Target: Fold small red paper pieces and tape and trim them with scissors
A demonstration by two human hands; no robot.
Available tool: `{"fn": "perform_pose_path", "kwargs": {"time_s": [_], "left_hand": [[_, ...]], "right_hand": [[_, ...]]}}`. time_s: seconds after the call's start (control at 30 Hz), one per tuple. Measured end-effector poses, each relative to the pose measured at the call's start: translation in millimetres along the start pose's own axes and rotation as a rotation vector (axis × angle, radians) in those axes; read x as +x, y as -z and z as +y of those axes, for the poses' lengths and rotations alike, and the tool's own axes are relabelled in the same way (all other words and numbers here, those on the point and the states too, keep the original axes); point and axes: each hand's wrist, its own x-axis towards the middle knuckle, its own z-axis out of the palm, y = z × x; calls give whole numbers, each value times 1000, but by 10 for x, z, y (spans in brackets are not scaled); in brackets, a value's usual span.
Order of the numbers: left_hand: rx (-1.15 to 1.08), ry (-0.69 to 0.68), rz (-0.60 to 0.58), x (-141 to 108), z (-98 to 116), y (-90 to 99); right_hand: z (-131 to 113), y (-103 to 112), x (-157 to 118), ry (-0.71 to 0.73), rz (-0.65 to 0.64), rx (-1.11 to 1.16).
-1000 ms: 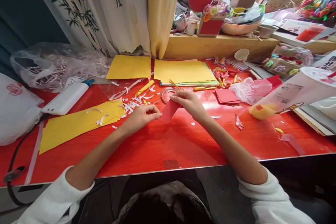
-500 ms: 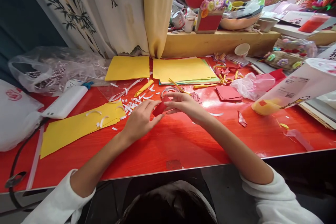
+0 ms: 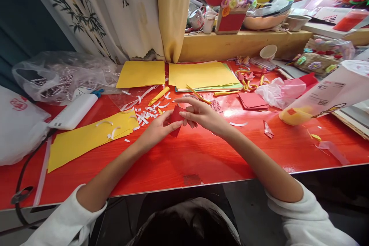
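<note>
A small folded piece of red paper [image 3: 176, 115] is held between both hands, just above the red table [image 3: 150, 173]. My left hand [image 3: 158, 127] pinches its left side with thumb and fingers. On its right side, my right hand [image 3: 198, 113] grips the paper with thumb and bent fingers, while its index finger reaches out over the top. White paper scraps [image 3: 148, 113] and a rolled yellow paper tube [image 3: 159, 96] lie just beyond the left hand. Behind the right hand are a thin yellow stick [image 3: 198, 94] and a heap of tiny reddish bits [image 3: 215, 105].
Yellow sheets [image 3: 201, 75] lie at the back, yellow strips [image 3: 89, 136] at the left. Red paper squares [image 3: 252, 101] and a tilted drink cup [image 3: 317, 94] are to the right. A white power bank-like block [image 3: 74, 111] and plastic bags [image 3: 20, 127] occupy the left side.
The red paper has turned more upright and shows a longer face. My left fingers have shifted lower around it, and my right index finger has lifted and straightened. The view has shifted slightly.
</note>
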Motion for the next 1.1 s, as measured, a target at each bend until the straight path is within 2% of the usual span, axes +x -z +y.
{"fn": "perform_pose_path", "kwargs": {"time_s": [0.1, 0.27, 0.43, 0.6, 0.7, 0.8, 0.93, 1.1], "left_hand": [[-41, -12, -29, -13, 32, 23], [49, -61, 81, -25, 20, 21], [115, -88, -3, -36, 53, 12], [-17, -90, -72, -31, 45, 39], [-176, -60, 69, -2, -25, 37], [-290, -39, 227, 24, -68, 30], [-335, -65, 271, 23, -51, 26], [-236, -129, 332, 1, -31, 16]], "right_hand": [[-52, 6, -16, 27, -16, 39], [-80, 25, -18, 41, 15, 57], [-71, 28, -22, 47, -36, 8], [-87, 35, -43, 49, -58, -28], [-120, 55, -56, -7, -39, -78], [-127, 74, -53, -81, 37, -96], [-82, 61, -33, -110, 78, -23], [-70, -16, -20, -152, 10, 83]]}}
